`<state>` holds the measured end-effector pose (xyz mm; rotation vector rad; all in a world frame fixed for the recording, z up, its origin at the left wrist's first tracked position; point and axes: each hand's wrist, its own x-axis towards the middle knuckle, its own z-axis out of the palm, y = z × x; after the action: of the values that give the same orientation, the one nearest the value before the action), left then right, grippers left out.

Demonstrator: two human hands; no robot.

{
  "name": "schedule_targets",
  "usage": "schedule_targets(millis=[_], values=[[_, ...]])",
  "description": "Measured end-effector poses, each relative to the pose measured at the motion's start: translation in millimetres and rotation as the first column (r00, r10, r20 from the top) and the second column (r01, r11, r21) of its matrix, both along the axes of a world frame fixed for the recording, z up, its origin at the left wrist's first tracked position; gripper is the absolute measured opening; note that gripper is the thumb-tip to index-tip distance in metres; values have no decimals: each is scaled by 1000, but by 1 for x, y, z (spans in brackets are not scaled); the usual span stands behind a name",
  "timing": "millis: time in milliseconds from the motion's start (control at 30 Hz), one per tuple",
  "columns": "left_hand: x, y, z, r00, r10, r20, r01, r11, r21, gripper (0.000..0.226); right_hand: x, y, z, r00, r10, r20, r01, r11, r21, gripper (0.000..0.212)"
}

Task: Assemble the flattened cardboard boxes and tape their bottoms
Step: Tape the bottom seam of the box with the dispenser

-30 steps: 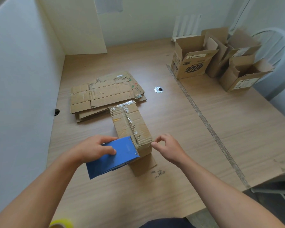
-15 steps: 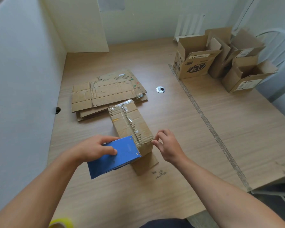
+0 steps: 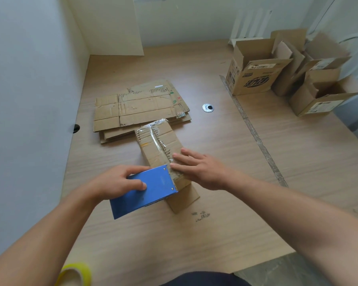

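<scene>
While a strip of clear tape (image 3: pixel 156 141) already runs along the bottom seam of the upturned box (image 3: pixel 163 153) in the middle of the tabletop (image 3: pixel 215 234), the head view shows this box close to finished. The left hand (image 3: pixel 116 181) is clamped on a blue tape dispenser (image 3: pixel 147 190) at the box's near end, where the tape looks not yet cut. The right hand (image 3: pixel 201 169) lies flat and open, fingers pressing the tape onto the cardboard beside the dispenser. At the far right stand the assembled boxes (image 3: pixel 256 67), at least three, flaps up. Just behind the upturned box lies a stack of flattened boxes (image 3: pixel 139 108), so several, I judge, remain to be done. A yellow tape roll (image 3: pixel 74 274) shows at the lower edge.
</scene>
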<state>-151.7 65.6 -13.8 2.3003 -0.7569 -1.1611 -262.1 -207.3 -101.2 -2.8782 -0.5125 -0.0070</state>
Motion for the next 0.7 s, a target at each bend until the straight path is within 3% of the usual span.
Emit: schedule_targets(millis=[167,267,533,633,700], values=[[-6,13,-2,999,46,3,-46,997,-54,48,-7,8,-12,988,-88,130,71,989,132,44],[-6,21,1,999,49,14,-48,997,-53,48,-5,11,-16,976,-80,201,54,990,132,42],[3,70,10,994,94,58,-97,994,49,46,-6,14,-21,981,-109,162,82,983,163,50],[0,63,-2,980,110,167,-132,983,130,57,-7,18,-17,983,-120,136,94,979,182,46],[-3,52,-12,943,50,330,-124,971,205,58,-7,20,-14,984,-114,138,88,979,182,45]])
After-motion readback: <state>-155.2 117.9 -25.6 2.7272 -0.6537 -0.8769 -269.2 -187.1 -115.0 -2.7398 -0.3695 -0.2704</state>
